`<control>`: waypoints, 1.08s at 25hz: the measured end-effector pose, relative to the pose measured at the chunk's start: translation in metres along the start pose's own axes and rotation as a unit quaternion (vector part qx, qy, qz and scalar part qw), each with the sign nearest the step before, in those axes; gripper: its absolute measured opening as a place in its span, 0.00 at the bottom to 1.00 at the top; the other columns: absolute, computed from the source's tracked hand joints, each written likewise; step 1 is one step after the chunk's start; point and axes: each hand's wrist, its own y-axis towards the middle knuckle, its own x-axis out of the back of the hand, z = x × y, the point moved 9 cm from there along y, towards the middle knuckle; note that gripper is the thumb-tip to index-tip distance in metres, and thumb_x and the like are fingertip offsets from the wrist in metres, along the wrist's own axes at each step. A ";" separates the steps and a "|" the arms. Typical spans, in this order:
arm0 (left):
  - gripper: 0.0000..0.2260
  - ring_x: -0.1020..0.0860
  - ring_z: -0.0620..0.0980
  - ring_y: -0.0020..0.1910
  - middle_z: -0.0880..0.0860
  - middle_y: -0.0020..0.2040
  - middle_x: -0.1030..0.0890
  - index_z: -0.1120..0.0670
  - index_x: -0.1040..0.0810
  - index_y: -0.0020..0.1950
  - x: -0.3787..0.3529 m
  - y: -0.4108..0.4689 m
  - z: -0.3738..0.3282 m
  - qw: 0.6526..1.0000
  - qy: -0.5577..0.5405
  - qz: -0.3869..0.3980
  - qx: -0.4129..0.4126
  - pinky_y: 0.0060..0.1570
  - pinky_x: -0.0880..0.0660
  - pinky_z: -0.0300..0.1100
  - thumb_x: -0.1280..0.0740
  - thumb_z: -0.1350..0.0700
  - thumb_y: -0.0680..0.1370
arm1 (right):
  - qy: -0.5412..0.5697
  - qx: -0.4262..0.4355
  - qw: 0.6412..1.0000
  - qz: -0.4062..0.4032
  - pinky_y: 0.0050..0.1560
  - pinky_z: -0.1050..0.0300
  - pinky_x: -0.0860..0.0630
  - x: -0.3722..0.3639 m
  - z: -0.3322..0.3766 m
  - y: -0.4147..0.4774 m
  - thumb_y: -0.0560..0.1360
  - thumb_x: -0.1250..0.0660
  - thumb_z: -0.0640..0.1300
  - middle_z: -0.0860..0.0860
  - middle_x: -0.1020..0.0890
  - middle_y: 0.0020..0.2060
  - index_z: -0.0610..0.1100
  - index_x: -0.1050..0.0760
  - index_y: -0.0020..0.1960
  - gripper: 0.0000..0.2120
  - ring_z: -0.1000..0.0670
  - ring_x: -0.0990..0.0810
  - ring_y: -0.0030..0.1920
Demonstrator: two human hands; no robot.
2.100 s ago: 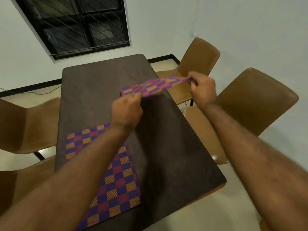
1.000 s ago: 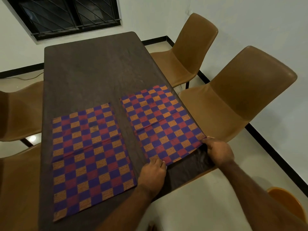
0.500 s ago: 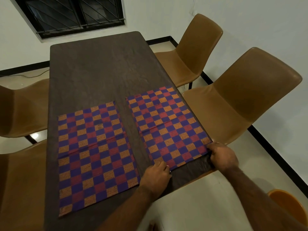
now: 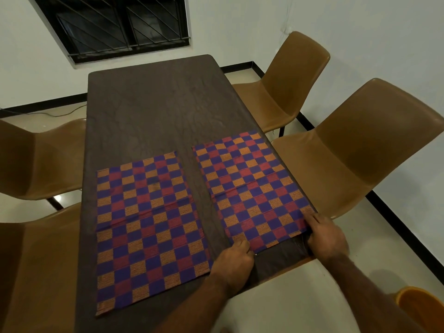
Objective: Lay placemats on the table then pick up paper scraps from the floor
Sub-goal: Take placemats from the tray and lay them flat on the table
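Observation:
Two checkered placemats in purple, red and orange lie flat on the dark brown table [image 4: 153, 104]. The left placemat [image 4: 146, 224] lies untouched. The right placemat [image 4: 249, 188] reaches the table's right edge. My left hand [image 4: 234, 263] pinches its near left corner. My right hand [image 4: 325, 236] pinches its near right corner at the table's edge. No paper scraps show on the visible floor.
Two brown chairs [image 4: 355, 150] [image 4: 288, 85] stand along the table's right side and two more [image 4: 40, 159] [image 4: 36, 272] along its left. An orange container [image 4: 420, 306] sits on the floor at the lower right. A barred window [image 4: 120, 22] is in the far wall.
The second placemat, held in the air two seconds ago, now lies spread on the table. Both hands stay on its near corners; only the camera view has shifted slightly.

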 end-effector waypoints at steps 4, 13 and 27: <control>0.14 0.27 0.57 0.64 0.57 0.66 0.26 0.58 0.24 0.69 0.000 -0.002 -0.002 1.000 -0.020 -0.005 0.001 0.65 0.26 0.53 0.36 0.57 0.84 | 0.000 0.005 1.000 0.009 0.59 0.50 0.19 0.001 0.001 -0.002 0.77 0.32 0.50 0.50 0.21 0.64 0.51 0.28 0.70 0.22 0.47 0.22 0.61; 0.13 0.25 0.58 0.61 0.58 0.64 0.23 0.59 0.23 0.67 0.002 -0.010 -0.004 0.999 0.031 -0.007 0.005 0.63 0.25 0.54 0.36 0.57 0.83 | -0.004 0.007 1.000 0.000 0.57 0.52 0.20 0.011 -0.002 -0.011 0.78 0.35 0.50 0.50 0.19 0.60 0.52 0.27 0.69 0.19 0.48 0.22 0.59; 0.17 0.23 0.53 0.57 0.54 0.65 0.25 0.52 0.28 0.70 0.020 -0.078 0.069 0.990 0.042 0.001 0.138 0.53 0.21 0.48 0.43 0.49 0.84 | 0.064 0.101 0.993 -0.016 0.54 0.47 0.21 0.003 0.152 -0.080 0.72 0.30 0.44 0.48 0.19 0.61 0.46 0.22 0.65 0.20 0.45 0.20 0.58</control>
